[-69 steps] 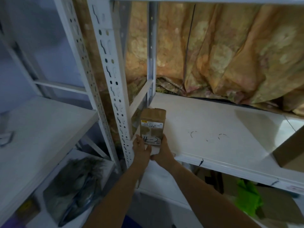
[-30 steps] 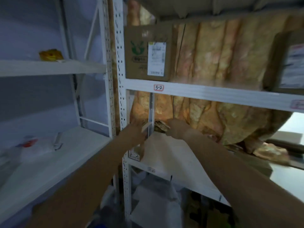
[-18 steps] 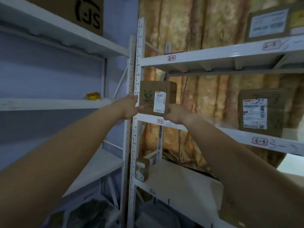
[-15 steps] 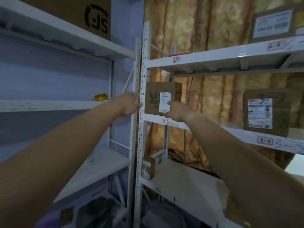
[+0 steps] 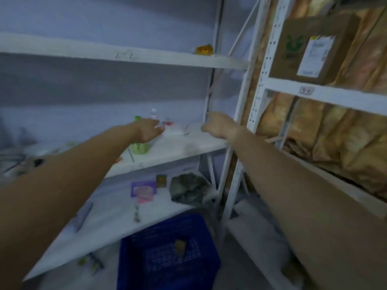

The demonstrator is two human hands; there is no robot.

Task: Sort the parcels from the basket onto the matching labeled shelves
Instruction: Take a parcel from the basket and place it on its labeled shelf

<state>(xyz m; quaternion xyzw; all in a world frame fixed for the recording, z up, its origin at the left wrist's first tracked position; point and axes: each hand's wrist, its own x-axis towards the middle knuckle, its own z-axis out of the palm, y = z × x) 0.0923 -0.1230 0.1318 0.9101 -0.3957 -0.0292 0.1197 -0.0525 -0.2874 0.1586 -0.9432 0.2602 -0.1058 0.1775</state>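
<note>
Blurred view. Left hand (image 5: 147, 129): reaching out empty, fingers loosely spread, hovering before the middle shelf (image 5: 178, 147) of the left rack. Right hand (image 5: 217, 125): reaching out empty, fingers curling loosely inward, near the rack post (image 5: 254, 101). Cardboard parcel (image 5: 314, 49) with white label: sitting on the right rack's labeled shelf (image 5: 335, 97), at its left end. Blue basket (image 5: 167, 254): sitting on the floor below, holding one small parcel (image 5: 180, 246).
</note>
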